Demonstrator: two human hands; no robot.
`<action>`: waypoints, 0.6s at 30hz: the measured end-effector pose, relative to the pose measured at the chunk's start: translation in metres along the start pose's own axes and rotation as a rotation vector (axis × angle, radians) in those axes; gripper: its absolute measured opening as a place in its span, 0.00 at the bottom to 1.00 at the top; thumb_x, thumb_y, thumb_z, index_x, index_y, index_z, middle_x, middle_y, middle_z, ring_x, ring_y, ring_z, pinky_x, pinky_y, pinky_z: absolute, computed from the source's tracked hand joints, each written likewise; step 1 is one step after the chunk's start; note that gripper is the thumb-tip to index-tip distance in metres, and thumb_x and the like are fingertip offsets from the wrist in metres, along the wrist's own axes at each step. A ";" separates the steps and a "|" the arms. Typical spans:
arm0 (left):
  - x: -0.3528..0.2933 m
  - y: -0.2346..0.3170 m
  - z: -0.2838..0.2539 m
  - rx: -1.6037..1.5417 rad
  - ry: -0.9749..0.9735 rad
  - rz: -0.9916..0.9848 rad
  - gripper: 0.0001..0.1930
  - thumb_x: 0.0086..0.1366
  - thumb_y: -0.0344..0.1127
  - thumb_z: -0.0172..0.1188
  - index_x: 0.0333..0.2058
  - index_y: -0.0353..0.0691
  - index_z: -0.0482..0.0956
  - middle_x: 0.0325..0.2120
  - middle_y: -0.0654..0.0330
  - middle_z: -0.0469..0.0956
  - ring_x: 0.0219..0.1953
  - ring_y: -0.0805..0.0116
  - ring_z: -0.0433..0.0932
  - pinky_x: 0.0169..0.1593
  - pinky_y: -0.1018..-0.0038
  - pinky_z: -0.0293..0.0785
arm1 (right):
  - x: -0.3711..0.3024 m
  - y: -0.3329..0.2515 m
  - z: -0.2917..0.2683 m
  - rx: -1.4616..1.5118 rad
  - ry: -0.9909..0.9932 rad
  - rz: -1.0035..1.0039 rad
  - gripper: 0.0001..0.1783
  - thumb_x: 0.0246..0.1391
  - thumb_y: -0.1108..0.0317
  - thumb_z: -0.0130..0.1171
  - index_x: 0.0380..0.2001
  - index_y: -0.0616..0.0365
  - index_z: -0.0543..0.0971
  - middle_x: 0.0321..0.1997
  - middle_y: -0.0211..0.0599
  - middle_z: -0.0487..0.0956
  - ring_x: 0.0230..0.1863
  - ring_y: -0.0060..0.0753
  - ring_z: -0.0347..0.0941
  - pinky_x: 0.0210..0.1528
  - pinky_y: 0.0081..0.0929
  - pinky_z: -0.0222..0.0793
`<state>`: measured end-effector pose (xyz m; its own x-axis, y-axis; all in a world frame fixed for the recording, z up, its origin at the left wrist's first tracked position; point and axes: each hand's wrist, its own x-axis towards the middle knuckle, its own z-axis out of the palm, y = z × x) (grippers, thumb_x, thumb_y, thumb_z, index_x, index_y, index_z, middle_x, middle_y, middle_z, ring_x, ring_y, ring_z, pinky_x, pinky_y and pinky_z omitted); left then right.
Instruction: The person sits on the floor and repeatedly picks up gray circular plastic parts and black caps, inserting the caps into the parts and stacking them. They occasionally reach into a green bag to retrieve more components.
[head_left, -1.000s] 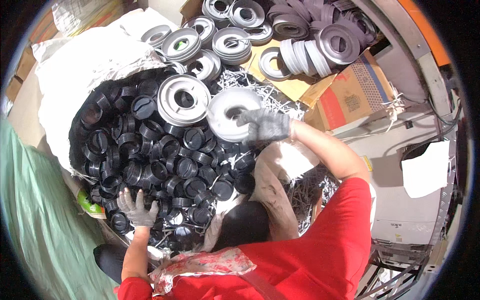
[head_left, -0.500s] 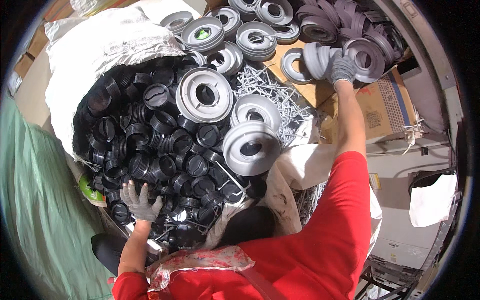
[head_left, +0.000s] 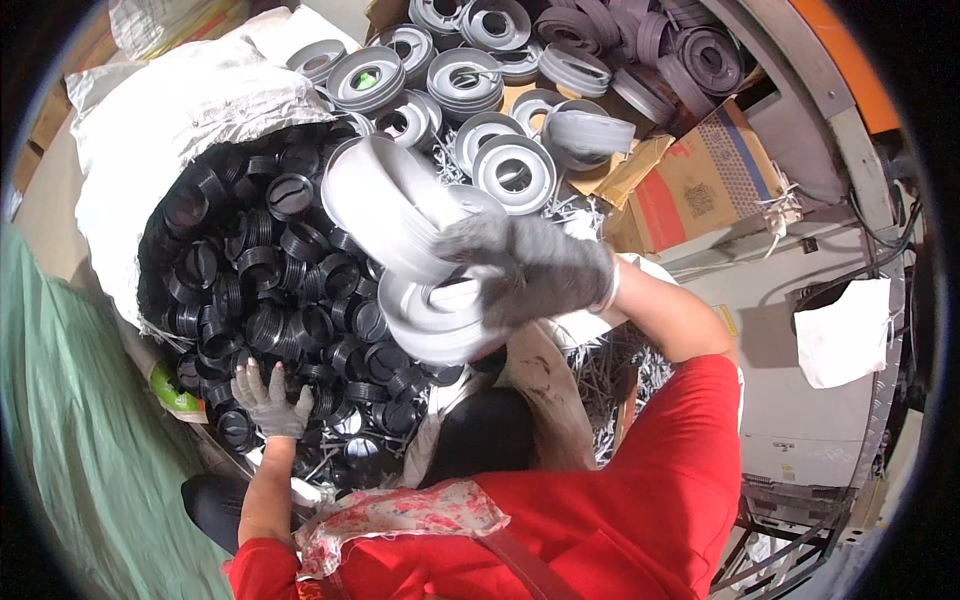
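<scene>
My left hand (head_left: 268, 400), in a grey glove with bare fingertips, lies with spread fingers on a heap of black ribbed plastic caps (head_left: 262, 262) at the mouth of a white woven sack (head_left: 190, 110). Smeared by motion, my gloved right hand (head_left: 535, 265) is closed on the rim of a grey plastic ring (head_left: 385, 205), which tilts over the heap. A second grey ring (head_left: 430, 318) sits just below it, its right edge partly hidden by the same hand. Past my fingers, another grey ring (head_left: 512, 172) leans among similar ones.
More grey rings (head_left: 468, 82) are piled at the back, with darker purplish-grey rings (head_left: 690, 60) at the far right. A cardboard box (head_left: 700, 185) stands before them. Loose grey plastic pieces (head_left: 600, 410) lie beside the sack. A green sheet (head_left: 80, 420) hangs at left.
My right hand has come back from the far-right rings to the rings over the black caps. The ring there has tipped up. More grey rings now stand near the box. The left hand stays put.
</scene>
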<state>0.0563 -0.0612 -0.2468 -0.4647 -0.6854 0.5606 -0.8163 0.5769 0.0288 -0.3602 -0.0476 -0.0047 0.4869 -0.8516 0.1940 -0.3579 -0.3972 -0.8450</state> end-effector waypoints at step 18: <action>-0.005 -0.002 -0.002 0.024 -0.042 -0.002 0.31 0.57 0.58 0.52 0.57 0.51 0.64 0.61 0.46 0.54 0.62 0.40 0.51 0.61 0.45 0.48 | -0.025 0.271 -0.186 -0.692 0.487 0.847 0.42 0.42 0.44 0.64 0.55 0.61 0.67 0.57 0.48 0.70 0.56 0.38 0.67 0.57 0.29 0.61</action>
<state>0.0606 -0.0576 -0.2475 -0.4762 -0.7050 0.5256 -0.8251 0.5649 0.0100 -0.6171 -0.1975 -0.1456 -0.4101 -0.9120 -0.0008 -0.8447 0.3802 -0.3768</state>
